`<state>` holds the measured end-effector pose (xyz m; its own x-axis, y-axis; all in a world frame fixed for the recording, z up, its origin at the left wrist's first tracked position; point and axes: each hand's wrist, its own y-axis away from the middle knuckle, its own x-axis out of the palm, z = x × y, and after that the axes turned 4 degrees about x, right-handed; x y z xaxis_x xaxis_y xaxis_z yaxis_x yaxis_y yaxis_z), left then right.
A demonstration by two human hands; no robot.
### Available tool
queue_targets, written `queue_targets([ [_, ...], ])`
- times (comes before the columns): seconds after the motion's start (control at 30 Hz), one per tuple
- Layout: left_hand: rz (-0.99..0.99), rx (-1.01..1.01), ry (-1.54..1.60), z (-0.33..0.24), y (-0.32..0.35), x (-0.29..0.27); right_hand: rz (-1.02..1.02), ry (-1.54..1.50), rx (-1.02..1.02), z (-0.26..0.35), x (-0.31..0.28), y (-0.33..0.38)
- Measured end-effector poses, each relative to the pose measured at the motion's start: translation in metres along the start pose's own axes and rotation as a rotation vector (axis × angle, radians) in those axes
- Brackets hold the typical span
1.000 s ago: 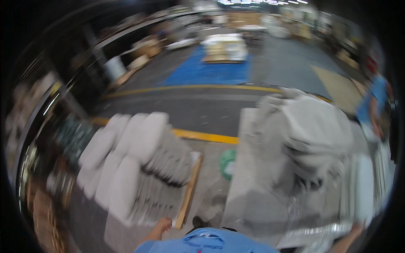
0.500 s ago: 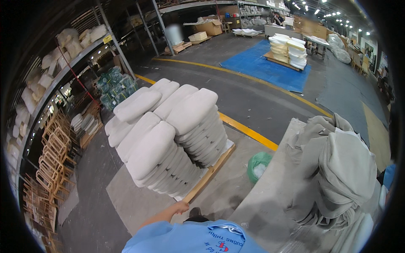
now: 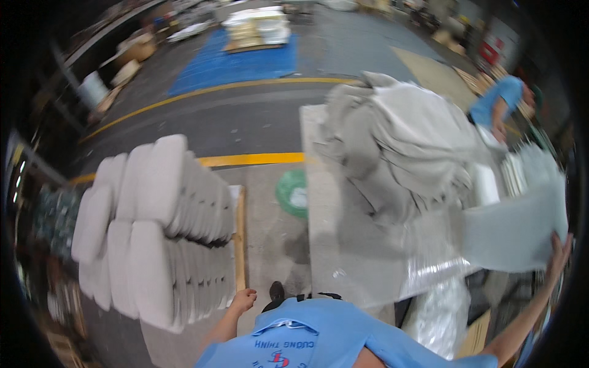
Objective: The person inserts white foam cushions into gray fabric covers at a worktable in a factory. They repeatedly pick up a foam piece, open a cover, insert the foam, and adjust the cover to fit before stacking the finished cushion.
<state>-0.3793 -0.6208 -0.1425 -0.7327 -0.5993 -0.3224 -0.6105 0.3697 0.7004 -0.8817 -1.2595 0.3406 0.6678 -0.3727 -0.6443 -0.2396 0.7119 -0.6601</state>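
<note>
Right hand (image 3: 559,250) at right edge grips grey sheet (image 3: 515,230); left hand (image 3: 243,300), lower centre, loosely curled, holding nothing, beside stacked cushions (image 3: 153,233).

Stacked cushions (image 3: 153,233) crowding the left hand (image 3: 243,300), fabric heap (image 3: 405,147) filling the table (image 3: 343,270), bare floor between.

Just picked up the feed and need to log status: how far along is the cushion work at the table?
Done: white cushions stand stacked in rows on the pallet. In hand: the right hand grips a pale sheet at the table edge; the left hand hangs free beside the stack. Left: a big heap of grey covers sits on the table.
</note>
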Motion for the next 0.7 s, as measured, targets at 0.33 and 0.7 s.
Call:
queue_targets([
  [0.33, 0.026, 0.891, -0.320, -0.151, 0.023, -0.022, 0.866, 0.049, -0.474, 0.305, 0.197, 0.189],
  [0.7, 0.163, 1.013, -0.051, -0.166, -0.070, 0.002, 1.220, -0.474, -0.400, 0.395, 0.284, 0.254],
])
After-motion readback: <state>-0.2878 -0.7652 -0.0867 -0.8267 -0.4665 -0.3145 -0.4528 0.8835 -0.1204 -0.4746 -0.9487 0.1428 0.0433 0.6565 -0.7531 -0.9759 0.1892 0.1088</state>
